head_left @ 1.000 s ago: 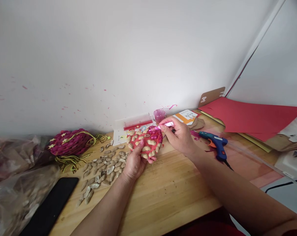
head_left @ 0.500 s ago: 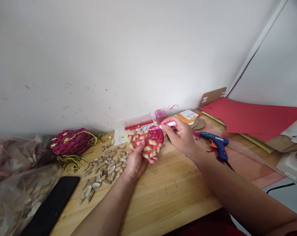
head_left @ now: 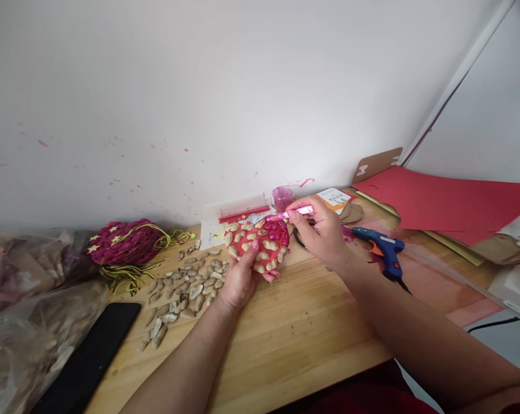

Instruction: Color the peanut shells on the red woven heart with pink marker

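Note:
My left hand (head_left: 241, 277) grips a red disc (head_left: 265, 244) covered with peanut shells, its thumb pressing on the front and its fingers behind. Shells near the disc's upper right are wet-looking magenta; the others are plain tan. A white-handled paintbrush (head_left: 301, 211) is pinched in my right hand (head_left: 326, 234), and its pink tip meets the painted shells at the top. Behind the hands stands a clear cup (head_left: 282, 197) with pink paint. Loose peanut shells (head_left: 195, 284) lie scattered left of my left hand.
At left sit a magenta shell-covered piece (head_left: 128, 242) with gold stars, a black phone (head_left: 91, 356) and plastic bags (head_left: 35, 322). To the right are a blue glue gun (head_left: 386, 250), its cord and red paper (head_left: 449, 201). Black scissors (head_left: 299, 238) lie partly hidden behind my right hand.
The brush tip has shifted slightly along the upper painted shells. The disc is tilted a little differently, and the whole view has moved slightly.

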`<state>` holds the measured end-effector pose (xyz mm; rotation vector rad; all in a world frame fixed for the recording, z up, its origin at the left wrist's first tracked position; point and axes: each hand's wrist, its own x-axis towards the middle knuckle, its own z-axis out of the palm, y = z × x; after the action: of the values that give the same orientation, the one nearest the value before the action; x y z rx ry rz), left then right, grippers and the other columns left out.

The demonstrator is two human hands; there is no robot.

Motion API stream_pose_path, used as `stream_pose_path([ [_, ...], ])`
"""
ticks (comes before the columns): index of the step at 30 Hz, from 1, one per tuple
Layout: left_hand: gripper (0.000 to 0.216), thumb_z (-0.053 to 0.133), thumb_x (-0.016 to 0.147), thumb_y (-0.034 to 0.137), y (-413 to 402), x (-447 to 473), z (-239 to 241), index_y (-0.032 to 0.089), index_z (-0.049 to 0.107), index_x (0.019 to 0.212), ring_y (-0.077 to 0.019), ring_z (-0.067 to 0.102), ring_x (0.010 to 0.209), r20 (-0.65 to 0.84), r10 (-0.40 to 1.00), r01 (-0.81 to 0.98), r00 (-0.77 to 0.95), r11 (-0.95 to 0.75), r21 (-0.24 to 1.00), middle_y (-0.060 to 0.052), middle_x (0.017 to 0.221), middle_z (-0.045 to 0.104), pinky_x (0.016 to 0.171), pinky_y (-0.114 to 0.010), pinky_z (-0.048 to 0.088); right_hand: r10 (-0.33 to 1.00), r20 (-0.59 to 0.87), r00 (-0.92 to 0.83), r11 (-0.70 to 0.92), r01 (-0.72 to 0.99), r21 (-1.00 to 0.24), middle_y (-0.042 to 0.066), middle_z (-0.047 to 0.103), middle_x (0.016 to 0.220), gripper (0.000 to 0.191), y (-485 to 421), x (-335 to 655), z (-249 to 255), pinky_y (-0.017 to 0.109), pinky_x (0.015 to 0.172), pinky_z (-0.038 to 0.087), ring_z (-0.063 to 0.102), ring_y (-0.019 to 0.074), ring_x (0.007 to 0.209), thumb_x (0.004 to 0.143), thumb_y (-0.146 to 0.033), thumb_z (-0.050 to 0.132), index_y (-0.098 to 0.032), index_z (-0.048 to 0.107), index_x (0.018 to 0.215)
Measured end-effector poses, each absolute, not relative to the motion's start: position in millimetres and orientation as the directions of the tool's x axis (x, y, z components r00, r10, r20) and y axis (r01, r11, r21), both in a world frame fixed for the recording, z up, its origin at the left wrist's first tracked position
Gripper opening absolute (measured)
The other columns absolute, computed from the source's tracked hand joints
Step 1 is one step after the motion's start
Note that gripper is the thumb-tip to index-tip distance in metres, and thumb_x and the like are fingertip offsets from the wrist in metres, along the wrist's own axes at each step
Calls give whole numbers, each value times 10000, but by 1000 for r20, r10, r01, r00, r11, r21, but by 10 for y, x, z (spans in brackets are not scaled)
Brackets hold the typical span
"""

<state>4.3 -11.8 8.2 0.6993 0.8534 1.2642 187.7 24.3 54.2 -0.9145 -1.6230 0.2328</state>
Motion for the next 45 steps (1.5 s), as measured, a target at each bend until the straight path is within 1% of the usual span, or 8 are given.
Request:
stream_pose_path([
  [7,510,903,725,445,-116,53,98,130,660,1044,-214,670,410,-134,988,-517,76,154,842,-69,713,771,366,-281,530,681,732,-27,672,419,-610,51,751,964,93,204,1864,554,386,855,546,694,226,940,999,-326,643,-247,691,988],
  [12,511,886,752,444,-117,48,93,132,664,1092,-212,684,433,-125,989,-522,83,150,840,-74,763,788,374,-276,530,677,736,7,661,433,-613,53,751,978,94,211,1865,551,393,848,549,691,234,943,1001,-329,631,-250,681,1002],
  [16,487,883,755,446,-116,49,86,133,666,1058,-209,673,424,-127,989,-516,76,148,844,-78,741,778,381,-281,529,641,765,-61,711,424,-561,43,748,964,72,204,1849,555,389,864,549,690,226,938,997,-304,639,-250,686,989],
  [21,547,902,729,454,-123,58,98,140,648,1098,-214,676,431,-128,990,-519,58,140,843,-81,779,786,372,-282,517,620,785,-15,701,460,-545,48,750,974,70,189,1842,560,403,881,546,686,231,948,1003,-288,630,-251,687,993],
  [23,518,891,747,434,-125,59,100,144,656,1106,-206,676,437,-143,988,-521,58,152,840,-82,800,789,383,-280,521,620,783,-52,718,441,-539,45,755,975,65,171,1828,562,399,872,554,688,228,944,1001,-293,632,-256,686,993],
  [30,519,889,745,425,-112,50,76,138,673,1120,-245,740,564,-145,989,-514,19,134,847,-102,831,795,474,-316,597,584,801,-132,741,488,-461,45,763,918,56,142,1796,575,412,877,558,675,244,950,993,-277,645,-270,690,962],
  [37,516,901,729,431,-123,67,91,159,673,1104,-189,684,478,-108,994,-492,1,95,865,-67,816,795,417,-273,555,549,808,-213,779,482,-402,35,769,919,88,102,1749,575,393,858,556,672,234,944,1005,-262,635,-277,713,966],
  [45,483,899,738,435,-136,59,82,167,680,1075,-206,704,514,-97,995,-466,-11,80,881,-67,801,790,425,-282,564,487,829,-275,817,478,-321,31,798,945,96,140,1724,514,425,898,548,679,251,972,1013,-280,634,-292,729,1013],
])
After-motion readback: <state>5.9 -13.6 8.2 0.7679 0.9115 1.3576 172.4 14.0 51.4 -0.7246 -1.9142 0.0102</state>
